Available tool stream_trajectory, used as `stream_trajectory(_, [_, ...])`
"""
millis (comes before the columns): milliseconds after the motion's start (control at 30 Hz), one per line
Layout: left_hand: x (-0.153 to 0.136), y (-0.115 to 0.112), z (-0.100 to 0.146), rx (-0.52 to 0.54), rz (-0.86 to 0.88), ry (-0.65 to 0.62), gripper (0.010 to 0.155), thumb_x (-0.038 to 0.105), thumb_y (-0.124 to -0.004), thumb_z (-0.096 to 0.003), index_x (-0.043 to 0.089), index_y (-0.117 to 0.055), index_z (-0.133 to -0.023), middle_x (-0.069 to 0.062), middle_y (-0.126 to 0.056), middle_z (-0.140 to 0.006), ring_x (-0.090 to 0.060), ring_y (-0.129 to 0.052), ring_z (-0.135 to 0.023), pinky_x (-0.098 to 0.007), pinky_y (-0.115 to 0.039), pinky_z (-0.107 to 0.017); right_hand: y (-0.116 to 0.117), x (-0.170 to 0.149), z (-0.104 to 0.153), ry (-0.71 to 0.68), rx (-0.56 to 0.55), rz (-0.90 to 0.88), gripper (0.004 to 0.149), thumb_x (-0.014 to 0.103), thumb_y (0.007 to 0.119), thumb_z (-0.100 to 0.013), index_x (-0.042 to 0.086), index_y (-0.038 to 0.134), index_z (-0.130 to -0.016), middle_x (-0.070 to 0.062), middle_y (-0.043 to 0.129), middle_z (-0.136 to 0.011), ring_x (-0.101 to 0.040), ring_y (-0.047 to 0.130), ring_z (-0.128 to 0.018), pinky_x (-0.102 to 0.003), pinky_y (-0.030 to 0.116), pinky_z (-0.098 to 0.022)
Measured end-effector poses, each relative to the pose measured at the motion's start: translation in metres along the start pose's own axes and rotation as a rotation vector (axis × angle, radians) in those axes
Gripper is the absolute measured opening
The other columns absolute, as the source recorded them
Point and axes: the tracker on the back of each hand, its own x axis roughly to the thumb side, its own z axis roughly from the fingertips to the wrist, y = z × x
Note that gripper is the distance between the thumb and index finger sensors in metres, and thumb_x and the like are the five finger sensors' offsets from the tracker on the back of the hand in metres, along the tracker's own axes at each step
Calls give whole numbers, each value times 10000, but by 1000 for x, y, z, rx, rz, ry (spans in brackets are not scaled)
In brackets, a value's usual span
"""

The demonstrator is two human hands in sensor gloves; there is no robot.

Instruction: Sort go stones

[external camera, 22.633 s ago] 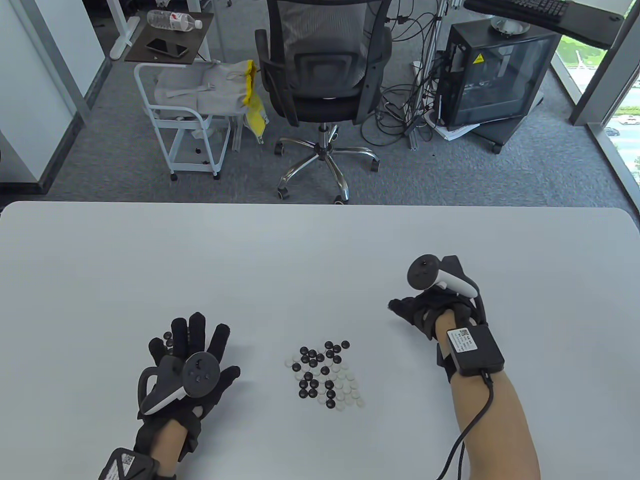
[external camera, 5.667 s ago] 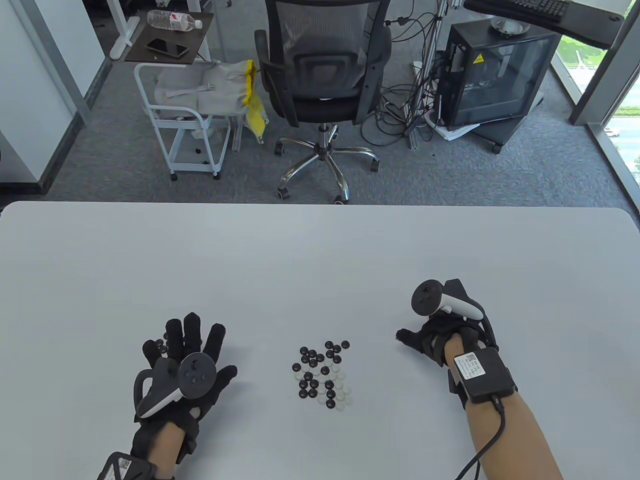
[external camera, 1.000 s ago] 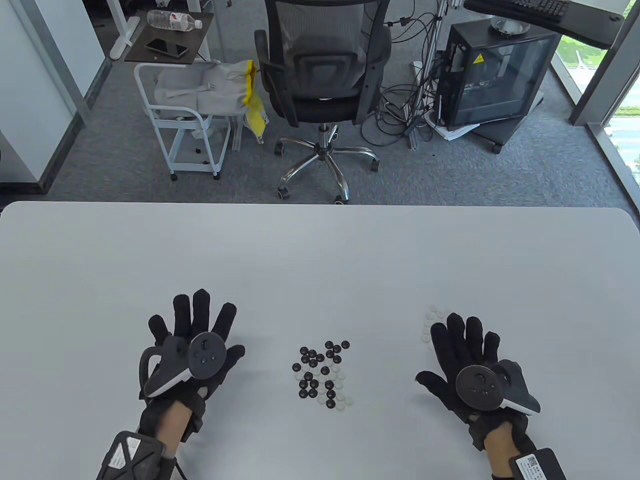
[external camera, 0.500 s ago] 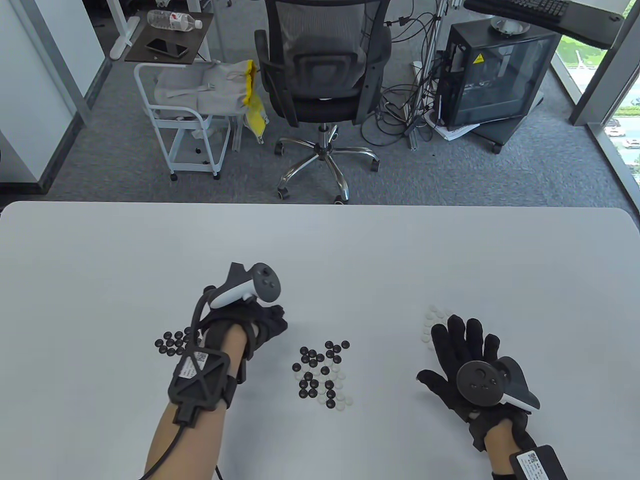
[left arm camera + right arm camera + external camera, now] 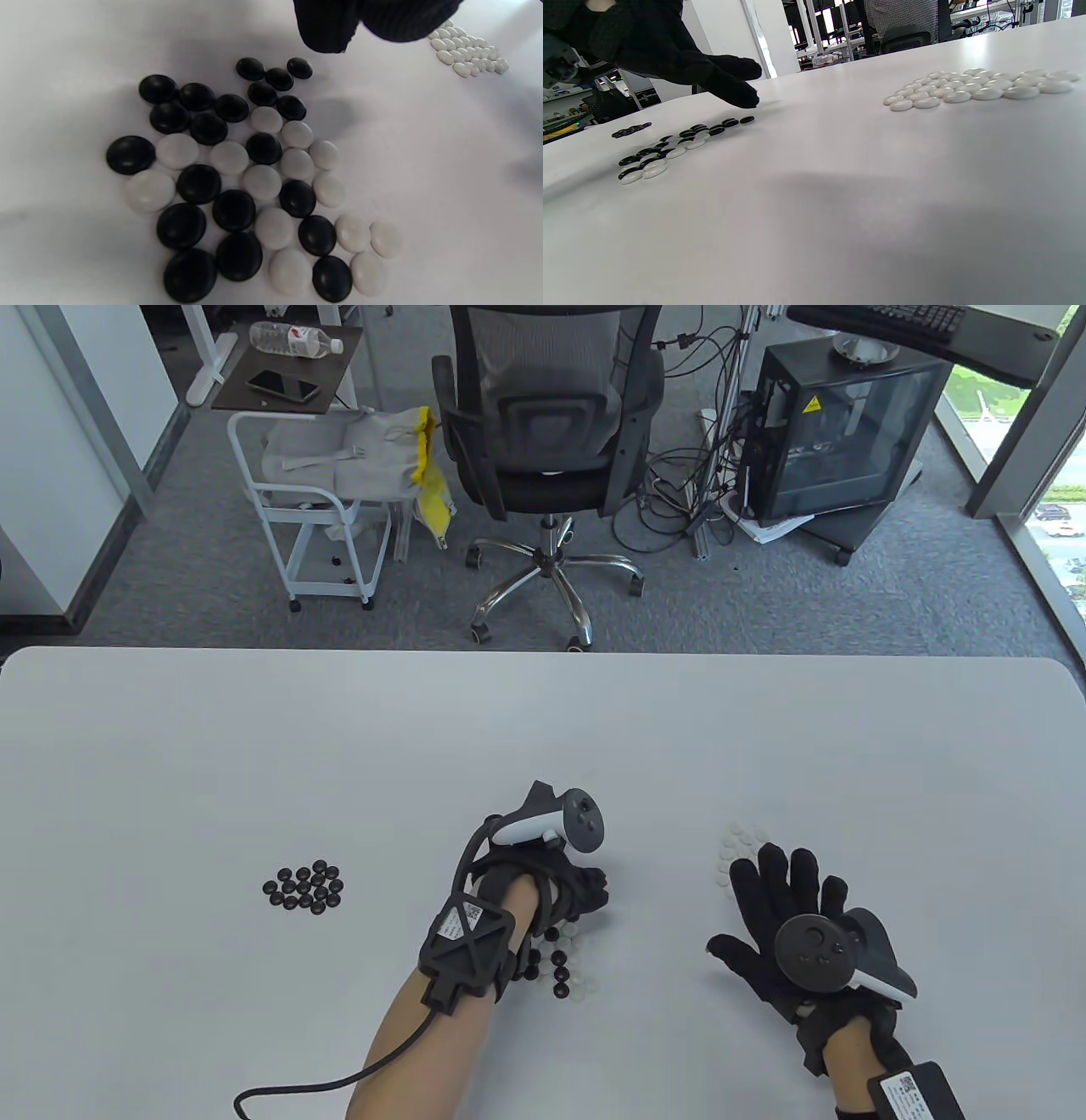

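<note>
Hovering over mixed stones [image 5: 250, 178], left hand [image 5: 551, 886] grip narrow, contents impossible to tell; risking nudging white neighbours. Right hand [image 5: 785, 912] resting, grip wide.

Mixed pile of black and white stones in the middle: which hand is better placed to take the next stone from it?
Probably the left hand: it hovers over the mixed pile, while the right hand rests flat beside the white stones.
</note>
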Motion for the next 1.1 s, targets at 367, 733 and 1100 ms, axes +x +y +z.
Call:
stream_trajectory(367, [-82, 16, 14, 45, 66, 317, 712, 588, -459, -476, 379, -502, -1155, -164, 164, -1110, -497, 228, -912, -800, 54, -495, 1, 1, 0, -4, 11, -2, 870, 521, 503, -629, -74, 156, -1160, -481, 13, -1081, -691, -63, -891, -893, 70, -525])
stream_trajectory(733, [-205, 0, 76, 41, 272, 540, 715, 582, -470, -477, 361, -521, -1155, -178, 134, -1117, -512, 200, -920, -802, 40, -492, 2, 2, -1, 0, 40, -8, 868, 518, 507, -634, -75, 155, -1161, -482, 11, -1080, -695, -56, -894, -894, 73, -525])
stream_trajectory(1100, [-220, -9, 92, 35, 270, 578, 715, 580, -489, -474, 350, -550, -1149, -184, 100, -1128, -516, 169, -931, -801, 25, -495, 3, 2, -1, 8, 63, -14, 866, 515, 511, -639, -79, 156, -1160, -483, 9, -1079, -699, -56, -893, -896, 75, -525])
